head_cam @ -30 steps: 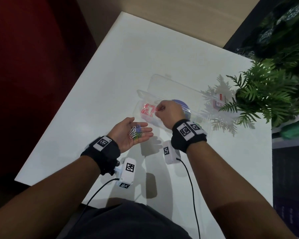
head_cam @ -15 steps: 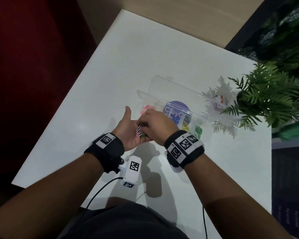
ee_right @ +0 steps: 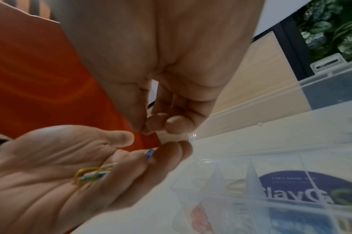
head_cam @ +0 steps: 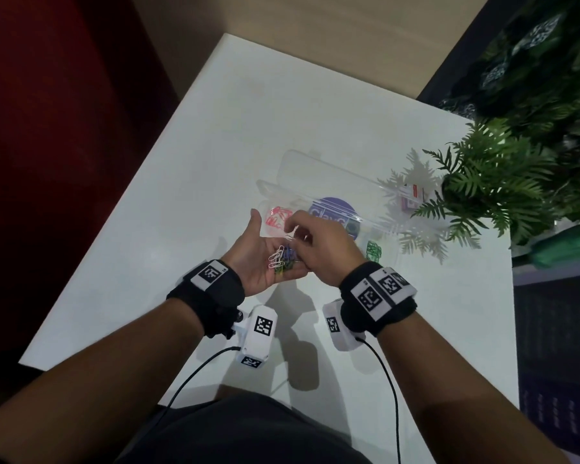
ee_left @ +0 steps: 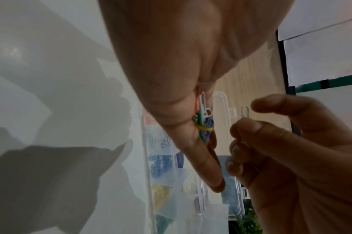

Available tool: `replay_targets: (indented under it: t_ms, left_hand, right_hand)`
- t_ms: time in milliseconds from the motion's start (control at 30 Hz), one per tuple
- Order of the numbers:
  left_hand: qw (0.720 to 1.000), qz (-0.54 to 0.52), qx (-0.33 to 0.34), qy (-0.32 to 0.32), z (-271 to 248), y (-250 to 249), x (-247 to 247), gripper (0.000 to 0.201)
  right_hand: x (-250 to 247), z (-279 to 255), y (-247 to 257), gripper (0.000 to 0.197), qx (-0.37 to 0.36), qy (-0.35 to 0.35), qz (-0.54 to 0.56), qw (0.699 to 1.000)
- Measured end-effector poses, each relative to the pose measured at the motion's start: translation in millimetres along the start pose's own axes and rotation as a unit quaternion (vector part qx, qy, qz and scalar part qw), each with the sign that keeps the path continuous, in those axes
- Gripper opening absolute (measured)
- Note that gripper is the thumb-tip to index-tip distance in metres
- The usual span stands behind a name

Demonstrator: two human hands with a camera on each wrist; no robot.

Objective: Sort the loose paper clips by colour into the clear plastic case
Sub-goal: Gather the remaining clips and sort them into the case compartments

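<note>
My left hand [head_cam: 262,262] lies palm up over the white table [head_cam: 188,162] and cups a small pile of mixed paper clips [head_cam: 280,259], white, green, yellow and blue. My right hand [head_cam: 297,231] hovers just above that palm and pinches one white clip [head_cam: 290,234] between thumb and forefinger. The left wrist view shows the white clip [ee_left: 244,110] standing up out of the pinch. Behind the hands lies the clear plastic case [head_cam: 315,182], lid open. Pink clips [head_cam: 277,217] fill its left compartment and green clips [head_cam: 373,250] lie near its right end.
A fern [head_cam: 493,182] overhangs the case's right end and the table's right edge. A small labelled box [head_cam: 412,197] sits under its fronds. White camera units [head_cam: 258,336] with black cables hang below both wrists. The table's left edge drops beside a red wall.
My right hand came back from the pink compartment of the case to my left palm. It now pinches a white clip lifted out of the pile. The left hand stayed about where it was.
</note>
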State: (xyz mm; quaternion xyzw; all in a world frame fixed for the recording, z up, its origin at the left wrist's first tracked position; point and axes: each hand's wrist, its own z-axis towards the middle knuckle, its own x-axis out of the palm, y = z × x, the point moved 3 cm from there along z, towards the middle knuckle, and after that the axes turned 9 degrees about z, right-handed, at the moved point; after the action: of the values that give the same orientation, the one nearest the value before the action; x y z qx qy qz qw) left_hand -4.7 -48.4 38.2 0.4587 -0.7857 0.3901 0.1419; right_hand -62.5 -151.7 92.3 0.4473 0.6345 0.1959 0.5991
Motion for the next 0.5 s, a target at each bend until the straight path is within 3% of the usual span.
replay_targets:
  t_ms: [100, 367, 500]
  left_hand:
    - [1.000, -0.006, 0.000, -0.018, -2.5, 0.7, 4.0, 0.100]
    - [0.998, 0.035, -0.007, -0.050, -13.1, 6.4, 15.0, 0.098]
    - [0.998, 0.042, -0.016, -0.050, -13.3, 11.7, 13.8, 0.102]
  right_hand:
    - [8.8, -8.3, 4.2, 0.023, -0.052, 0.050, -0.084, 0.994]
    - [25.1, -11.7, 7.4, 0.023, -0.070, 0.076, -0.235, 0.967]
    - [28.1, -14.9, 3.4, 0.027, -0.062, 0.088, -0.257, 0.960]
